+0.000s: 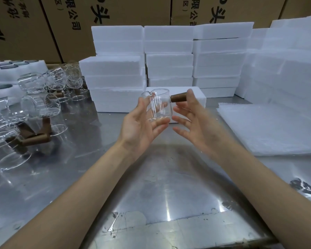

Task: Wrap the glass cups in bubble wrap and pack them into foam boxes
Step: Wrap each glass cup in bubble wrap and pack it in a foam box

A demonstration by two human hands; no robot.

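Above the middle of the metal table (160,177) I hold a clear glass cup (158,106) with a brown wooden side handle (178,98). My left hand (140,123) grips the cup's left side, thumb up along the wall and fingers curled under its base. My right hand (192,119) holds the handle between thumb and index finger, its other fingers spread towards the cup. A stack of bubble wrap sheets (269,128) lies flat at the right. White foam boxes (169,60) are stacked behind, one low box (192,94) right behind the cup.
Several more glass cups (39,106) with brown handles lie and stand on the left of the table. Foam trays (16,67) sit at the far left. More foam (285,60) is piled at the right. Cardboard cartons (115,9) form the back wall.
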